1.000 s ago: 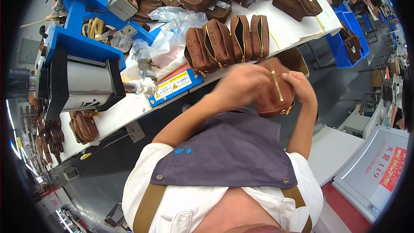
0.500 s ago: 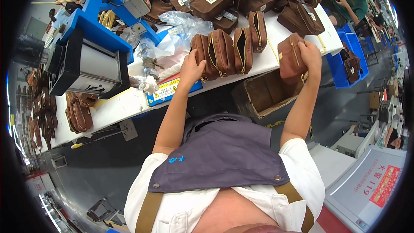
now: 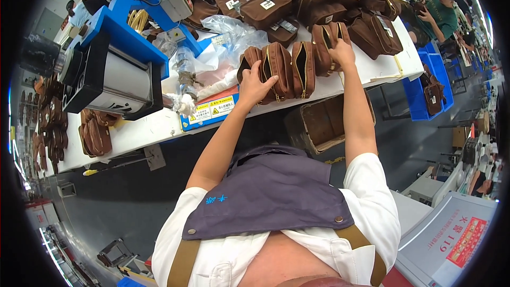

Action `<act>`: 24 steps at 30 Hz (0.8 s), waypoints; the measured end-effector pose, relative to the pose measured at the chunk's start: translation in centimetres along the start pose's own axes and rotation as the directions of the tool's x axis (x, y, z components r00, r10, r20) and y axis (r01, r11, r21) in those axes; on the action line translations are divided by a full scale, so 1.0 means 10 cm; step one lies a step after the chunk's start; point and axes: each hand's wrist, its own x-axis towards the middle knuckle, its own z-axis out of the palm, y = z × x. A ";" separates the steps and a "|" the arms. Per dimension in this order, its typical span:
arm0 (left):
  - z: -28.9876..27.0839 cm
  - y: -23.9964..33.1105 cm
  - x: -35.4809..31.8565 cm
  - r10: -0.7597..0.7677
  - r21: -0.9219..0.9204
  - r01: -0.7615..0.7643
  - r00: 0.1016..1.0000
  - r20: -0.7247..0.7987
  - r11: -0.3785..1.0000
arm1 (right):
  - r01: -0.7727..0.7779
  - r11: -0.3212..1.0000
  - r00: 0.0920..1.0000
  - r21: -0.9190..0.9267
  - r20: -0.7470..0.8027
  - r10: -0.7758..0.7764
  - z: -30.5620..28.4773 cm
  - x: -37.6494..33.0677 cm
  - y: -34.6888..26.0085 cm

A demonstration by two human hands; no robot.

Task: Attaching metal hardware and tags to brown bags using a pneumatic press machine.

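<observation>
Several brown zip pouches (image 3: 279, 66) stand upright in a row along the front edge of the white table, some with their gold zips undone. My left hand (image 3: 255, 85) lies against the row's left end, touching the pouches, with thumb and fingers apart. At the right end, my right hand (image 3: 341, 54) grips a brown pouch (image 3: 340, 32), which stands against a neighbouring pouch (image 3: 321, 42). The right fingertips are partly hidden by the pouch. Another pouch (image 3: 303, 66) stands between my hands, its opening gaping upward.
Brown bags (image 3: 265, 9) are heaped along the back of the white table (image 3: 377, 74). A blue-framed machine with a cylinder (image 3: 125, 79) stands left, near clear plastic (image 3: 234, 29). Below the table edge is a cardboard box (image 3: 324, 127). A blue bin (image 3: 446, 82) and a co-worker (image 3: 443, 13) are right.
My right hand has brought its pouch leftward and set it at the row's right end. My left hand has shifted slightly right along the row.
</observation>
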 end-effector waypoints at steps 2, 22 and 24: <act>-0.02 0.00 0.02 -0.041 0.002 0.041 0.999 0.006 0.999 | -0.007 1.000 1.000 -0.009 0.021 0.007 -0.09 -0.12 0.14; 0.20 0.43 0.07 -0.033 0.006 0.032 0.989 0.143 0.999 | 0.262 0.928 0.960 0.263 0.021 -0.278 -0.06 -1.55 -0.19; 0.17 0.48 -0.05 0.012 -0.024 -0.008 0.984 0.175 1.000 | 0.210 0.928 0.973 0.308 0.026 -0.229 -0.13 -1.74 -0.17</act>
